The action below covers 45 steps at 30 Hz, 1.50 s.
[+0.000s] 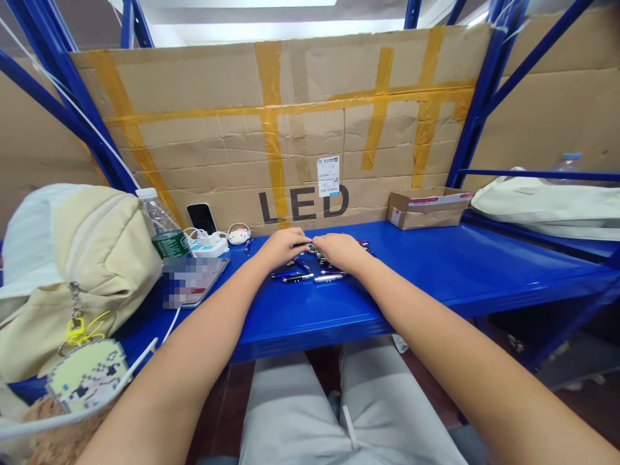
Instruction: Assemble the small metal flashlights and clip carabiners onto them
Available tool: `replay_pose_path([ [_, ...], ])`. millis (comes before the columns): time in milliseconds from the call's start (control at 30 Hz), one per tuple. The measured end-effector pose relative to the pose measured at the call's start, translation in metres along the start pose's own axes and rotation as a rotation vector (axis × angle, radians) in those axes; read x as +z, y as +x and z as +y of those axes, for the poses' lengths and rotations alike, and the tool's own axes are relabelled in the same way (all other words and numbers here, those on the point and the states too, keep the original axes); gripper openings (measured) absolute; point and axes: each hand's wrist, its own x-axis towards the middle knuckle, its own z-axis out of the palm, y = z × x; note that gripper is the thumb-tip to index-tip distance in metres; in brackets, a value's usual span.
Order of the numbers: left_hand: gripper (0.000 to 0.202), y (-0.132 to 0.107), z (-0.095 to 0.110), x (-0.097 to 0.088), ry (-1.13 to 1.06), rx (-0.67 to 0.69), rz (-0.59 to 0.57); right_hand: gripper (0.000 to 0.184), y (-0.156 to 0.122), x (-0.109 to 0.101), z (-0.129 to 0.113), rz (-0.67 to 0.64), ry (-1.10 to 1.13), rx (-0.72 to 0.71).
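Two hands over loose pens at mid-frame
The left hand (285,248) and right hand (339,250) arch, fingers bent, their tips nearly meeting above the pens (298,278) on the blue shelf (411,271); whether either grips one, I cannot tell. The pens look light, stiff and slick, likely to roll; a mid-barrel pinch should suit, as on the silver pen (330,278) lying apart at the pile's near edge.

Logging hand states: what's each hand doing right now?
Left hand: at the pens; grip cannot be told.
Right hand: also at them; grip cannot be told.
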Motion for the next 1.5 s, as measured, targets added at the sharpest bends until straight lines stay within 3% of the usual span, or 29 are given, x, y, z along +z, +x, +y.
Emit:
replay_pose_path([
  [167, 0.023, 0.001, 0.002, 0.002, 0.116, 0.025, 0.081, 0.029, 0.0, 0.005, -0.001, 0.052, 0.24, 0.086],
  [300, 0.026, 0.003, 0.009, -0.001, 0.339, 0.059, 0.143, 0.033, 0.003, 0.009, -0.001, 0.108, 0.716, 0.102],
  [433, 0.027, 0.004, 0.016, -0.006, 0.437, 0.056, 0.183, 0.033, 0.005, 0.006, -0.005, 0.042, 1.093, 0.184],
  [533, 0.025, 0.005, 0.017, -0.008, 0.413, 0.036, 0.158, 0.035, 0.004, 0.004, -0.007, 0.07, 0.982, 0.186],
  [633, 0.021, 0.004, 0.014, -0.009, 0.346, -0.008, 0.11, 0.033, 0.001, 0.002, -0.004, 0.108, 0.599, 0.151],
  [767, 0.02, 0.001, 0.009, -0.01, 0.257, -0.022, 0.015, 0.028, -0.003, -0.001, -0.001, 0.065, 0.192, 0.096],
  [967, 0.023, -0.001, 0.005, -0.008, 0.174, -0.031, -0.035, 0.023, 0.001, 0.001, 0.0, -0.001, -0.016, 0.004],
  [1267, 0.018, 0.002, 0.004, 0.001, 0.153, 0.0, 0.085, 0.029, 0.0, 0.004, -0.003, 0.029, 0.171, 0.067],
  [1500, 0.022, 0.004, 0.011, -0.002, 0.266, -0.018, 0.191, 0.032, 0.004, 0.01, -0.004, 0.111, 0.72, 0.097],
])
